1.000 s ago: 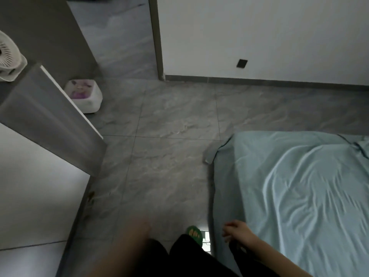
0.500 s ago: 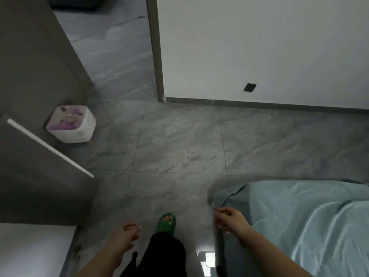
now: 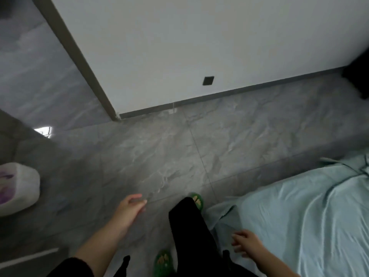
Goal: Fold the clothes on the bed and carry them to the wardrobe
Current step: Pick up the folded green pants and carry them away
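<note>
Two hands: both bare, neither holding anything.
Left hand: over the floor, left of the forward leg; fingers nearly straight and loosely together, thumb a little apart, touching nothing.
Right hand: just beside the near corner of the bed; fingers loosely curled and slightly spread, gripping nothing; whether they brush the sheet cannot be told.
Bed: lower right; pale blue-green sheet, creased; its floor-side edge runs from the near corner up to the right edge of the view.
Sheet corner: hangs loose off the bed's near corner, beside the forward leg.
Rumpled cloth: at the bed's far right edge, same pale colour; garment or sheet cannot be told.
Floor: grey veined tiles; a broad open strip lies between the bed's edge and the skirting, widening leftward.
Trouser leg: black, between the two hands.
Forward slipper: green, on the floor near the bed's corner.
Rear slipper: green, near the bottom edge of the view.
Wall: white; dark skirting along its foot; small dark square plate low on it.
Door frame: dark strip meeting the floor where the skirting begins; more tile beyond it.
White tub: on the floor at the left edge, purple print, well apart from the left hand.
</note>
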The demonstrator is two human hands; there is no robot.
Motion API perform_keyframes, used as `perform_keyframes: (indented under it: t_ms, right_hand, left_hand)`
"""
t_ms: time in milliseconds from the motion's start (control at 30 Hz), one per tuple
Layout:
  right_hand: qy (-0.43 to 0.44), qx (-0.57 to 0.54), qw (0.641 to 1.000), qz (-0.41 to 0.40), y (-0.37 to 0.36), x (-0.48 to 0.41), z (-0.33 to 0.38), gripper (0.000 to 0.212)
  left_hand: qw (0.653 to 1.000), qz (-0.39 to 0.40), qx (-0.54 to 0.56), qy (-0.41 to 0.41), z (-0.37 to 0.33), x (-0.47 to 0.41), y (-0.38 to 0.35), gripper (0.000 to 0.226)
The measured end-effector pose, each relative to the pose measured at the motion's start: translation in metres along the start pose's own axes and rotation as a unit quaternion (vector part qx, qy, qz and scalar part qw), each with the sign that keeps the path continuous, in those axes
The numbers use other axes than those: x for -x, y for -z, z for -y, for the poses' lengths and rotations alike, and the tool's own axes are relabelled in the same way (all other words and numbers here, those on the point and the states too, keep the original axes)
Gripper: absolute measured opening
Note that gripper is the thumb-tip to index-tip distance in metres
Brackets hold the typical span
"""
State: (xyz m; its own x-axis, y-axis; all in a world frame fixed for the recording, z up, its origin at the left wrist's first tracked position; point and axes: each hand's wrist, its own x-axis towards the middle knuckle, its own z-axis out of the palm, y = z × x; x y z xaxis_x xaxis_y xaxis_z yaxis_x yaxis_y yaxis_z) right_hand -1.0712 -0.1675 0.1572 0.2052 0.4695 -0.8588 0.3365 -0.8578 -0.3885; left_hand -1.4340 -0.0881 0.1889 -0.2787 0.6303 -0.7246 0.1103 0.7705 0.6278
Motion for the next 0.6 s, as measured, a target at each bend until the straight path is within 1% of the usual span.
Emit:
perform_keyframes:
  t_ms: [133,200,267,400,467,600]
  right_hand:
    - [-0.013,-0.023,1.000,-0.004,0.037,-0.042,0.047,0.007]
    - [-0.007,-0.027,1.000,-0.006,0.057,-0.061,0.075,0.013]
    - [0.002,-0.039,0.999,-0.011,0.074,-0.076,0.109,0.013]
    - [0.022,-0.134,0.990,-0.041,0.119,-0.110,0.183,0.008]
    - [0.024,-0.199,0.978,-0.061,0.142,-0.125,0.215,0.008]
    - [0.017,-0.283,0.953,-0.106,0.185,-0.160,0.263,0.010]
  left_hand:
    - [1.000,-0.005,-0.024,0.000,-0.066,-0.042,-0.044,0.025]
    - [0.999,0.003,-0.050,0.006,-0.095,-0.058,-0.063,0.023]
    - [0.998,0.021,-0.066,0.002,-0.121,-0.074,-0.081,0.023]
    - [0.991,0.057,-0.119,-0.013,-0.183,-0.117,-0.119,0.020]
    - [0.987,0.075,-0.141,-0.018,-0.215,-0.140,-0.137,0.017]
    - [0.975,0.109,-0.193,-0.022,-0.284,-0.194,-0.182,0.016]
